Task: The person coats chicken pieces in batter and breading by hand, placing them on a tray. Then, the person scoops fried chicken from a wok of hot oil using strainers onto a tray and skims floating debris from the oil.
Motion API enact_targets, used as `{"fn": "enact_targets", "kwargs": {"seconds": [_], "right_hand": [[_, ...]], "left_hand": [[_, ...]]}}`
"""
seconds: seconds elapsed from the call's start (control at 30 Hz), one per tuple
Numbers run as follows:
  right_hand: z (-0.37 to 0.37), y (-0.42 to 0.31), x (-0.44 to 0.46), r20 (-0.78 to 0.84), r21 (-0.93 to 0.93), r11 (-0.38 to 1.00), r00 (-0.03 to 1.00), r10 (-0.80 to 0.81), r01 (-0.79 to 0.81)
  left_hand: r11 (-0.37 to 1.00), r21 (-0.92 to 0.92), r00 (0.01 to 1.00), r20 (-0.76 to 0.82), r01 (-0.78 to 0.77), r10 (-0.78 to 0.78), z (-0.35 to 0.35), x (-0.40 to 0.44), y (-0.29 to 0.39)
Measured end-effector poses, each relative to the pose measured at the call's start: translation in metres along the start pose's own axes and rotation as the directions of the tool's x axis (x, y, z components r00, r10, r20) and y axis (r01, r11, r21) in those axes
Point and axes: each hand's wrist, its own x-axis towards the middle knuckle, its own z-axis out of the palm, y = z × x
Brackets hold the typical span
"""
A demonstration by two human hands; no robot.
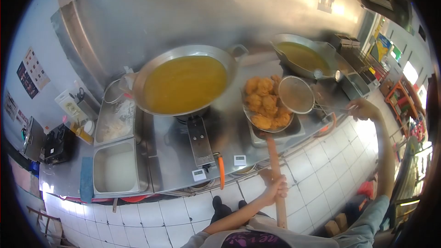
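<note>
My left hand [276, 187] is wrapped around the long wooden handle [272, 156] of a large skimmer. Golden-brown fried chicken pieces [262, 103] are heaped in its basket, above a metal pan [297, 132] on the counter. Off to the right, my right hand [363, 109] grips the thin handle of a round mesh strainer [296, 94]. That strainer's mesh is at the right side of the chicken heap, partly covering it; whether it touches the pieces I cannot tell.
A wide wok of yellow oil [186, 82] stands on a burner left of the chicken. Another wok [307, 57] with a dial thermometer is at the back right. Flour lies in a steel tray [117, 119], above a tray of whitish liquid [115, 167]. Two small timers [240, 160] sit at the counter's front edge.
</note>
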Motion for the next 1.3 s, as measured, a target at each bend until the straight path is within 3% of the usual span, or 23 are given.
{"fn": "enact_targets", "kwargs": {"seconds": [0.13,0.2,0.23,0.27,0.33,0.4,0.53,0.6,0.63,0.7,0.73,0.8,0.83,0.9,1.07,1.2,1.3], "right_hand": [[0.004,-0.075,0.055,-0.032,0.017,0.984,0.984,-0.174,0.175],[0.021,-0.152,0.070,-0.113,-0.229,0.954,0.969,-0.221,0.191],[0.029,-0.167,0.114,-0.201,-0.497,0.792,0.841,-0.502,0.354],[0.049,-0.193,0.140,-0.194,-0.733,0.540,0.633,-0.749,0.414],[0.101,-0.254,0.157,-0.339,-0.883,0.445,0.453,-0.824,0.149],[0.146,-0.318,0.189,-0.372,-0.907,0.418,0.571,-0.731,-0.056],[0.240,-0.378,0.237,-0.341,-0.940,0.272,0.540,-0.769,-0.205],[0.284,-0.409,0.233,-0.280,-0.958,0.122,0.756,-0.592,-0.259],[0.291,-0.415,0.228,-0.275,-0.959,0.114,0.757,-0.592,-0.259],[0.294,-0.423,0.214,-0.129,-0.966,0.257,0.877,-0.463,-0.007],[0.298,-0.416,0.220,-0.127,-0.968,0.251,0.877,-0.463,-0.008],[0.305,-0.402,0.229,-0.061,-0.944,0.272,0.709,-0.702,0.188],[0.307,-0.402,0.228,-0.057,-0.945,0.266,0.706,-0.706,0.189],[0.308,-0.411,0.201,0.054,-0.928,0.265,0.799,-0.598,0.262],[0.318,-0.408,0.177,0.100,-0.810,0.386,0.753,-0.650,0.441],[0.310,-0.413,0.151,0.135,-0.654,0.500,0.738,-0.661,0.567],[0.300,-0.416,0.136,0.150,-0.615,0.552,0.771,-0.619,0.563]], "left_hand": [[0.999,0.051,1.000,0.020,0.008,-0.009,-0.006,0.003,-0.001],[0.999,0.050,1.000,0.026,-0.001,-0.001,-0.006,0.004,-0.002],[0.999,0.049,1.000,0.026,0.000,-0.002,-0.008,0.006,-0.003],[0.997,0.071,1.000,0.013,-0.012,0.011,-0.006,0.006,-0.003],[0.997,0.073,1.000,0.005,-0.014,0.014,-0.006,0.007,-0.004],[0.998,0.067,1.000,0.014,-0.010,0.009,-0.010,0.012,-0.008],[0.998,0.066,0.998,0.063,0.004,-0.008,-0.016,0.017,-0.012],[0.999,0.040,0.997,0.077,0.020,-0.023,-0.018,0.019,-0.010],[0.999,0.032,0.997,0.077,0.028,-0.031,-0.017,0.019,-0.013],[0.999,0.019,0.996,0.083,0.038,-0.039,-0.009,0.014,-0.012],[0.999,0.016,0.998,0.040,0.046,-0.047,-0.005,0.012,-0.011],[0.999,0.013,0.999,0.001,0.048,-0.048,-0.006,0.016,-0.010],[0.998,-0.009,0.998,0.027,0.056,-0.056,-0.009,0.019,-0.014],[0.998,-0.035,0.997,0.051,0.061,-0.059,-0.012,0.022,-0.016],[0.994,-0.085,0.991,0.124,0.070,-0.059,-0.016,0.025,-0.017],[0.998,-0.046,0.997,0.061,0.052,-0.049,-0.011,0.019,-0.014],[0.998,0.002,0.997,0.056,0.061,-0.061,-0.009,0.014,-0.009]]}}
